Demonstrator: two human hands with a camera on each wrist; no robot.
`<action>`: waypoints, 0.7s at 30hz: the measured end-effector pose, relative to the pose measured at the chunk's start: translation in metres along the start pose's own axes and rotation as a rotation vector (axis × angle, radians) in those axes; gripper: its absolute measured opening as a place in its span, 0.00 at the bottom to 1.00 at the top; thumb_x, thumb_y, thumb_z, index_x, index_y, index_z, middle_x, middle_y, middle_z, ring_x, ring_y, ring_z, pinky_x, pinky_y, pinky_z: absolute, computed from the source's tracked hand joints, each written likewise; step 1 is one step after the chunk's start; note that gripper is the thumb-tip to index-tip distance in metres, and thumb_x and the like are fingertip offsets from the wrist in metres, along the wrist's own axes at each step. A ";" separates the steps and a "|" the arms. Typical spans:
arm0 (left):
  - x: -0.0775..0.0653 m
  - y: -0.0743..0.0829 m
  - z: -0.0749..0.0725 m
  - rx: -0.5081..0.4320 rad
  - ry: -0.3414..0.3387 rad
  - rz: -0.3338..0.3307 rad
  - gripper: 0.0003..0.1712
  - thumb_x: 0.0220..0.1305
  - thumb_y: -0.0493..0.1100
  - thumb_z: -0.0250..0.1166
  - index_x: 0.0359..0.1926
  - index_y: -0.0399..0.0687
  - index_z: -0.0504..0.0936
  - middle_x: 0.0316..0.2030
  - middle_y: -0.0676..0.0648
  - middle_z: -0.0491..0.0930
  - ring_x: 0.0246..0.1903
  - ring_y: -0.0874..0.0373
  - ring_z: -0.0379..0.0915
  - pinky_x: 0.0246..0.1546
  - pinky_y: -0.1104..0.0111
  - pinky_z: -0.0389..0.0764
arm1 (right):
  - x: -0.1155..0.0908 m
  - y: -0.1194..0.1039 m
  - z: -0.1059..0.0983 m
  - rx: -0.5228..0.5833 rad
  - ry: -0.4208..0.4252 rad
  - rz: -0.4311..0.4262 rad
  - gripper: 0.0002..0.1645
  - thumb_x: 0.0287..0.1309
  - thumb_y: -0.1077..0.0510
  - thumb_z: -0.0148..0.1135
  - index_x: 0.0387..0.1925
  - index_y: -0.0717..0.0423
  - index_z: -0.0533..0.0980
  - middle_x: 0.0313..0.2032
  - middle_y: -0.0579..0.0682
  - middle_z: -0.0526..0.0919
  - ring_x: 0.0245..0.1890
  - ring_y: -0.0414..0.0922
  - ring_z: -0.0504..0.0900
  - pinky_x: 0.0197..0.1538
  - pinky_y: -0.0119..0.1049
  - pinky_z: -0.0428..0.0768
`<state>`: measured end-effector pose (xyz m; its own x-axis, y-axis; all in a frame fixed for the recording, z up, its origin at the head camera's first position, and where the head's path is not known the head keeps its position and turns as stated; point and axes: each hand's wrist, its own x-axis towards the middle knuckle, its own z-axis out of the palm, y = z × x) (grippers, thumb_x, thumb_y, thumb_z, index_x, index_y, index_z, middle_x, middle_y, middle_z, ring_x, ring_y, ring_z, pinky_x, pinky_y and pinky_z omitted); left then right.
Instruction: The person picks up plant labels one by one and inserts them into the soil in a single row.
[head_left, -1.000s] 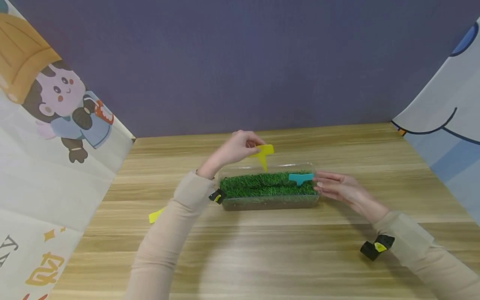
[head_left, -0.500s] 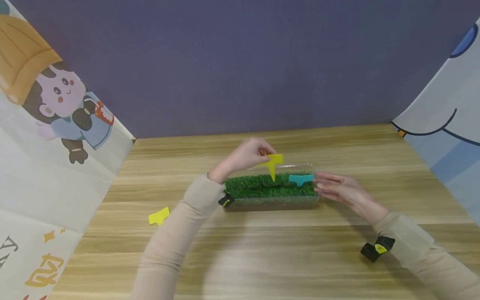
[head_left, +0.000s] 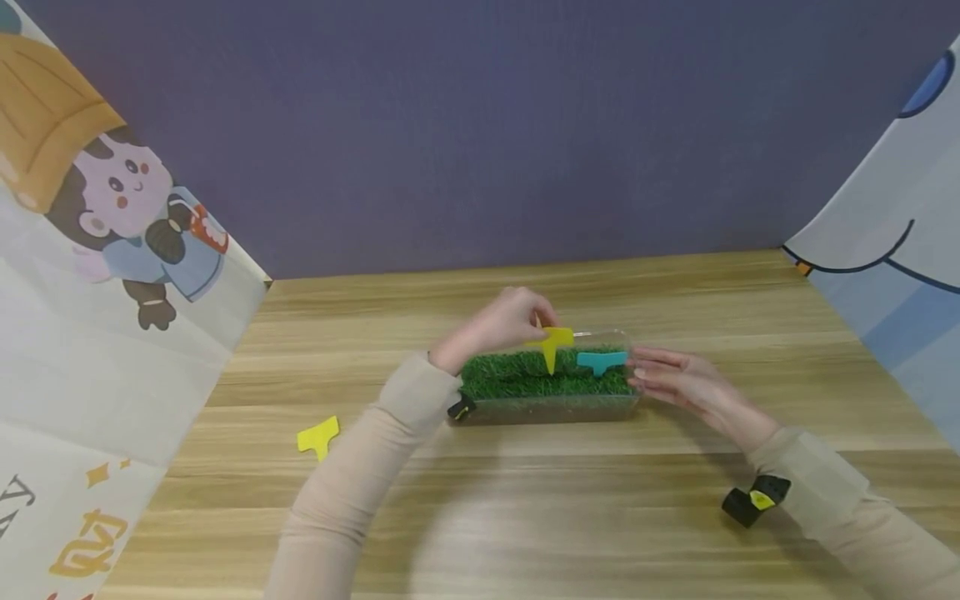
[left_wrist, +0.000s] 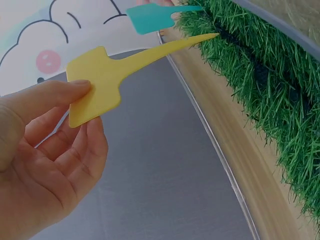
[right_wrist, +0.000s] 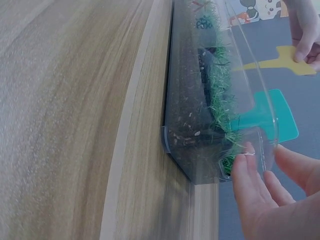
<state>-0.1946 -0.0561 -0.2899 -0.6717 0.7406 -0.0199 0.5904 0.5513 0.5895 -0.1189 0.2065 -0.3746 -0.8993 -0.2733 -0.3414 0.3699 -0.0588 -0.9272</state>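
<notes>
A yellow T-shaped plant label is pinched at its wide head between the thumb and fingers of my left hand. Its pointed stem is angled down, and the tip reaches the furrow between two strips of artificial grass. The grass lies in a long clear plastic box. A teal plant label stands in the grass near the right end. At that end, my right hand rests nearly straight fingers against the box wall, close to the teal label.
Another yellow plant label lies on the wooden table to the left, beside my left forearm. A dark blue panel rises behind the table. Printed cartoon sheets border the left and right sides.
My left hand has moved right and down, bringing the yellow label's tip to the grass. The loose yellow label on the table has come more fully into sight. My right hand stays put.
</notes>
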 end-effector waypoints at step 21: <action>0.004 0.002 0.007 0.086 -0.055 0.004 0.08 0.52 0.31 0.59 0.35 0.42 0.81 0.32 0.49 0.80 0.31 0.61 0.73 0.32 0.78 0.73 | 0.000 0.000 0.000 -0.002 -0.002 -0.001 0.42 0.53 0.62 0.59 0.63 0.66 0.48 0.44 0.41 0.79 0.44 0.42 0.78 0.52 0.34 0.71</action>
<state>-0.1929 -0.0496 -0.2942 -0.6453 0.7613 -0.0634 0.6305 0.5776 0.5186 -0.1185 0.2066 -0.3746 -0.8991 -0.2754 -0.3401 0.3685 -0.0570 -0.9279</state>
